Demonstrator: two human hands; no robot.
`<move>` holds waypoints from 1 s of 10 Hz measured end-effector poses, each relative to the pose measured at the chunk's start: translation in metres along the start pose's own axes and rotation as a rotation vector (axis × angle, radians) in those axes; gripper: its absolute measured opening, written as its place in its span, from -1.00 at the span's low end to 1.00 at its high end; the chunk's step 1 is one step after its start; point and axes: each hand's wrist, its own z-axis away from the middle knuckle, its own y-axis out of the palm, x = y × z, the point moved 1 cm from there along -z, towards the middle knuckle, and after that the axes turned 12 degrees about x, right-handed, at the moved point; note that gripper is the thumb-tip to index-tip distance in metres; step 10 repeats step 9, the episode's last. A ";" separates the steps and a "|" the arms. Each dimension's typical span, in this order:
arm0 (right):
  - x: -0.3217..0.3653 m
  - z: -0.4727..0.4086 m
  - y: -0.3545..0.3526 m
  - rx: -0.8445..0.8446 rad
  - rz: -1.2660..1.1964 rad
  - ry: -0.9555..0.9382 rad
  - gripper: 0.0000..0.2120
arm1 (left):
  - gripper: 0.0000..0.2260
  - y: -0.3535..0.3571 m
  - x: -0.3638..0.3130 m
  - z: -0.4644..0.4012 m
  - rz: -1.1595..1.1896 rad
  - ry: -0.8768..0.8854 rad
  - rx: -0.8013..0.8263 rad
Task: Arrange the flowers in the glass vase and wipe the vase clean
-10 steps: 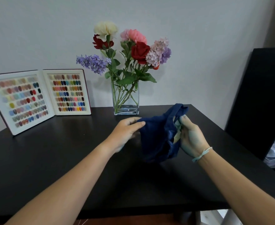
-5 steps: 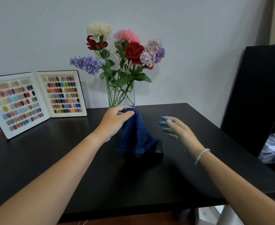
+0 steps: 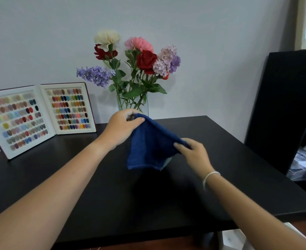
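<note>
At the far left of the black tabletop (image 3: pixel 40 177), an open white book of small coloured nail-polish swatches (image 3: pixel 38 114) is stood upright against the pale wall, its two pages angled toward each other.

The left forearm is extended from the lower left corner diagonally up toward the middle of the table. The left hand (image 3: pixel 120 129) is held with its back toward the camera and its fingers curled down; one upper corner of a dark blue terry cloth (image 3: pixel 150 145) is pinched between thumb and fingers.

Directly behind that hand, at the back edge of the table near the wall, the clear rectangular glass vase (image 3: pixel 143 105) is seen upright, its lower part hidden by the hand and the cloth. A bunch of flowers (image 3: pixel 136 60) is held in it: a lilac spray leaning left, a cream bloom above a dark red one, a pink bloom, a red rose, and pale pink and purple clusters at the right, with green stems visible through the glass.

The cloth is stretched downhill from left hand to right, and its lower hem is hung just above the tabletop.

The right forearm, with a thin white bracelet (image 3: pixel 210 176) at the wrist, is reached in from the lower right. The right hand (image 3: pixel 193 152) is closed on the cloth's lower right edge.

A tall black cabinet (image 3: pixel 289 105) is stood at the right.
</note>
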 end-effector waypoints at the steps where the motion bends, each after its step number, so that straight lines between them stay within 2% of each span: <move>1: 0.010 -0.005 -0.029 0.046 -0.169 0.009 -0.92 | -0.90 0.004 -0.001 -0.001 0.010 -0.015 0.053; 3: 0.021 0.000 -0.083 0.041 -0.389 0.029 -0.88 | -0.92 0.043 -0.021 -0.006 0.196 0.019 0.125; 4: 0.023 0.008 -0.113 -0.011 -0.422 -0.011 -0.89 | -0.94 0.069 -0.036 -0.008 0.354 0.022 0.157; 5: 0.025 0.022 -0.146 -0.011 -0.341 -0.041 -0.87 | -0.93 0.098 -0.047 -0.006 0.576 -0.011 0.212; 6: 0.021 0.035 -0.178 0.026 -0.302 0.017 -0.89 | -0.94 0.131 -0.050 -0.005 0.741 -0.086 0.266; 7: 0.004 0.044 -0.200 0.049 -0.271 0.178 -0.88 | -0.96 0.166 -0.043 -0.003 0.805 -0.233 0.302; 8: -0.026 0.048 -0.207 -0.050 -0.011 0.353 -0.87 | -0.89 0.197 -0.026 0.000 0.632 -0.406 0.335; 9: -0.051 0.048 -0.210 -0.165 0.225 0.421 -0.83 | -0.76 0.212 -0.009 0.002 0.354 -0.422 0.281; 10: -0.051 0.048 -0.210 -0.165 0.225 0.421 -0.83 | -0.76 0.212 -0.009 0.002 0.354 -0.422 0.281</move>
